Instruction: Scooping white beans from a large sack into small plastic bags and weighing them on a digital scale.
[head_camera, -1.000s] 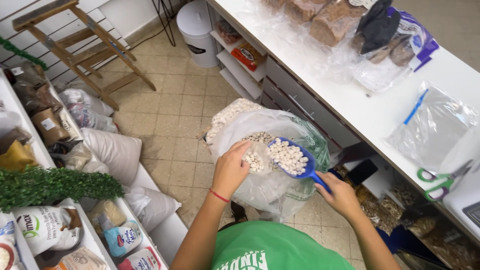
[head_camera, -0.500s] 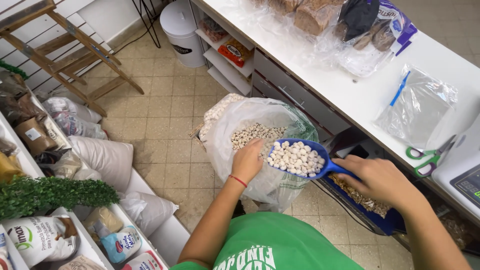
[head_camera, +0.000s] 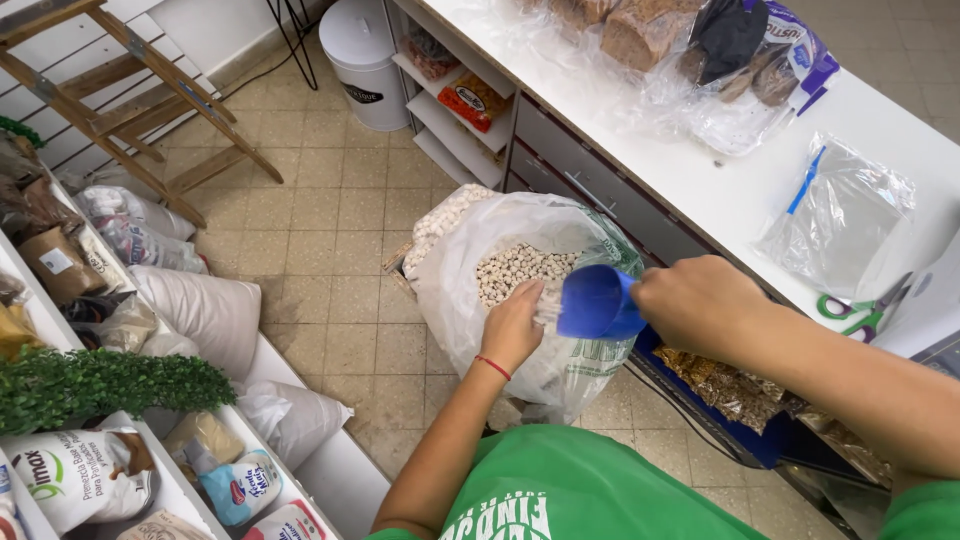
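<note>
Right hand (head_camera: 700, 305) closed around blue scoop (head_camera: 597, 302), handle hidden in fist; contents not visible. Left hand (head_camera: 515, 328) gripped rim of clear sack (head_camera: 520, 290) of pale beans at 9 o'clock from scoop. Sack stood on floor beside white tabletop (head_camera: 720, 190); sack's base hidden.
</note>
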